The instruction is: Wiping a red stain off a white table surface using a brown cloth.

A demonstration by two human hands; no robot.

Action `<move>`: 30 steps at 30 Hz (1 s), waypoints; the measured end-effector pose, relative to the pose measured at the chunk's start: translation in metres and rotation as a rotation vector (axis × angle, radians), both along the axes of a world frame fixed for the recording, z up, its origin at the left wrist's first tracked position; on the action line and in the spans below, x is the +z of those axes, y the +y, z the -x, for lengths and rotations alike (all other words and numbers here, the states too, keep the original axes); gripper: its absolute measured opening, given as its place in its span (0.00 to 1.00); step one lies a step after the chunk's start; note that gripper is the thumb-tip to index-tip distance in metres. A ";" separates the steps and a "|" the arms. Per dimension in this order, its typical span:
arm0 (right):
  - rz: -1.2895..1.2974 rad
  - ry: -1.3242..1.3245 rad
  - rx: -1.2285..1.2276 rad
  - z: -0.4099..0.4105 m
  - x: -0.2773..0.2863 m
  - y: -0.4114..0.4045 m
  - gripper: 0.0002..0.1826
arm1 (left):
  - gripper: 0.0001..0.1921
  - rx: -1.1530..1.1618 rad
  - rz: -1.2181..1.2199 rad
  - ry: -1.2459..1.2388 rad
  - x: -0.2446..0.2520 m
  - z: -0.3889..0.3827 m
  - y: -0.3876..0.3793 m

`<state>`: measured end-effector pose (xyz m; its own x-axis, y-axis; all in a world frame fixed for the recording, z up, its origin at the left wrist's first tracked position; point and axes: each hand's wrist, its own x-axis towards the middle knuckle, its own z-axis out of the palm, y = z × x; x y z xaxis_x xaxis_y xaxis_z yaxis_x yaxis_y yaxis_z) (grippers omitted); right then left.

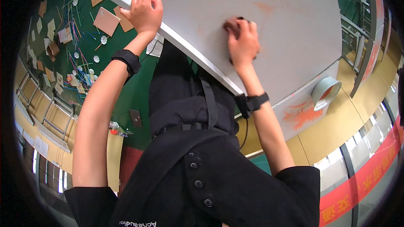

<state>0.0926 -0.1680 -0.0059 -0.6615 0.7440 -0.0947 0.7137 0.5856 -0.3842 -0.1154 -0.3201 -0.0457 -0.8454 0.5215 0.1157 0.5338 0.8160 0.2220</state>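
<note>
Before me is a white tabletop with orange smears on its surface. My right hand presses a dark brown cloth or sponge onto it; the hand is slightly blurred, and the wad is partly hidden under the fingers. At the near left edge of the tabletop, my left hand takes hold, with the thumb on the outer side and the fingers curled over the top. Black straps circle both wrists, each with a thin cable.
Papers, cardboard pieces, coloured sticks and white flower-shaped cups lie scattered on the green floor. To the right, a pale green basin stands by a white surface with orange stains. Metal-framed tables stand beyond.
</note>
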 end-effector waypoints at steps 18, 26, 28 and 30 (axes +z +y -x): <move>0.172 0.018 -0.021 -0.017 0.008 -0.015 0.14 | 0.06 0.071 0.002 -0.078 -0.004 0.004 -0.007; 1.157 0.884 -0.590 -0.089 0.035 0.035 0.18 | 0.19 0.138 0.099 -0.050 0.007 0.008 0.006; 1.202 1.105 -0.602 -0.076 0.054 0.027 0.19 | 0.21 -0.029 -0.062 -0.121 0.026 -0.005 0.018; 1.528 1.484 -0.511 -0.070 0.062 0.022 0.21 | 0.21 -0.387 -0.366 -0.433 0.052 -0.018 0.041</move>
<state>0.1624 -0.1463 0.0559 -0.6161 0.6971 -0.3667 -0.5024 -0.7063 -0.4987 -0.0972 -0.2790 0.0060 -0.6157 0.7872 0.0352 0.5726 0.4163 0.7062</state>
